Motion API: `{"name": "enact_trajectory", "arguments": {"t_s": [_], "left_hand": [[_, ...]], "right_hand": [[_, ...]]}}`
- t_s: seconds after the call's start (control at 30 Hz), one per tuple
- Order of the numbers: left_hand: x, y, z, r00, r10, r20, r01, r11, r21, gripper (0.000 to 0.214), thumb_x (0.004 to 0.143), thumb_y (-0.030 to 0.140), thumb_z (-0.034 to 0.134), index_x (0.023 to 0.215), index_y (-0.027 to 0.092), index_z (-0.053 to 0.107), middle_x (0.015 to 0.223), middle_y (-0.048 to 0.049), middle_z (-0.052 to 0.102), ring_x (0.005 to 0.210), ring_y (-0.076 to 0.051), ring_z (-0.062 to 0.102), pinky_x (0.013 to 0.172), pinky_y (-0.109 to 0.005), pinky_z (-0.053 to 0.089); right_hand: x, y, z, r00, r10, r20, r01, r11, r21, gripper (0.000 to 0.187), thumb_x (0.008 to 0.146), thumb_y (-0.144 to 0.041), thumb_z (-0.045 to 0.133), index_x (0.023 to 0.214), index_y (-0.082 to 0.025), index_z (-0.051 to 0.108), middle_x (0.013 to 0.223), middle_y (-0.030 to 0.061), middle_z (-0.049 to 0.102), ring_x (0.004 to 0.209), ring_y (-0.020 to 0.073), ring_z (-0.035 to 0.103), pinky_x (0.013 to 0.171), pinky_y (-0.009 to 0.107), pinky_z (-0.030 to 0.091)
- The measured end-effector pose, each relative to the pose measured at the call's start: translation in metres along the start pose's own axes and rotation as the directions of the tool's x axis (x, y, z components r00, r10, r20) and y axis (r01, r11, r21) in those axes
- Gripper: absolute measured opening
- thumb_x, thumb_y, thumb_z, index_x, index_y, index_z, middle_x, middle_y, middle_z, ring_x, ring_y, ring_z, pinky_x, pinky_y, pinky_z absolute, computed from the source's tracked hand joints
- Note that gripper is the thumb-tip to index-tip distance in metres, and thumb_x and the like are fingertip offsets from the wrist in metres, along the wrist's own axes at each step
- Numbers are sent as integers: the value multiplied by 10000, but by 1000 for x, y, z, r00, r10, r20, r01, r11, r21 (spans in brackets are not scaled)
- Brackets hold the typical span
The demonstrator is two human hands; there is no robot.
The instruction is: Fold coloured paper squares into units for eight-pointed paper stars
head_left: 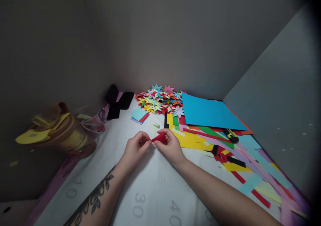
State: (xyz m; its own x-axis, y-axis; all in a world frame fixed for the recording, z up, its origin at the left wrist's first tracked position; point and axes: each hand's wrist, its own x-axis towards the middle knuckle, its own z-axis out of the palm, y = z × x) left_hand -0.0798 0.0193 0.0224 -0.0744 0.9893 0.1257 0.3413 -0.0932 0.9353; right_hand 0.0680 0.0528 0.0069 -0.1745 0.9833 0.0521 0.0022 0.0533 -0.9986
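Between my two hands is a small folded piece of red paper [160,138], held above the white table surface. My right hand [171,146] pinches its wider part between thumb and fingers. At its narrow left tip, the thumb and fingertips of my left hand [137,146] are closed on the paper. Just beyond my hands lies a pale green folded paper piece [156,126]. A small stack of coloured paper squares [140,115] sits farther back to the left.
Folded paper stars [157,100] are heaped at the back. Blue sheets [210,112], a utility knife [231,136] and loose paper strips [250,165] cover the right side. A brown pot [72,135] and a clear plastic cup [94,120] stand left, near black pieces [125,100].
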Motion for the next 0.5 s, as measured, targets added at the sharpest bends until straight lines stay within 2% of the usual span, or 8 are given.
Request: {"name": "enact_trajectory", "arguments": {"t_s": [0.13,0.3,0.4,0.5], "left_hand": [[2,1,-10,999,11,33,-10,1000,-13,70,733,202,597,772,170,550,683,23,585,619,-101,542,574,-197,408],[8,-3,-23,994,-77,-83,69,993,-93,188,734,270,621,876,162,563,720,-9,627,665,-123,584,603,-210,440],[7,-1,-17,996,-85,-23,83,994,-76,255,724,300,638,929,155,596,815,-43,648,736,-149,604,617,-227,469],[3,1,-7,996,-69,55,69,998,5,196,745,303,613,869,153,636,821,-41,653,708,-144,592,604,-226,462]], "right_hand": [[0,-6,-1,1000,26,-5,-26,999,38,270,621,-179,674,854,-202,541,727,-30,592,685,144,570,626,242,448],[8,-7,-7,993,52,-107,-38,991,131,273,600,-196,686,825,-199,532,731,-27,599,673,144,577,597,238,463],[8,-6,-8,994,34,-103,-22,993,118,306,610,-199,687,857,-207,506,699,-41,590,631,134,568,567,229,458],[4,-3,-5,998,-23,-67,28,997,77,302,627,-181,673,857,-218,480,689,-51,581,628,128,569,567,221,451]]}}
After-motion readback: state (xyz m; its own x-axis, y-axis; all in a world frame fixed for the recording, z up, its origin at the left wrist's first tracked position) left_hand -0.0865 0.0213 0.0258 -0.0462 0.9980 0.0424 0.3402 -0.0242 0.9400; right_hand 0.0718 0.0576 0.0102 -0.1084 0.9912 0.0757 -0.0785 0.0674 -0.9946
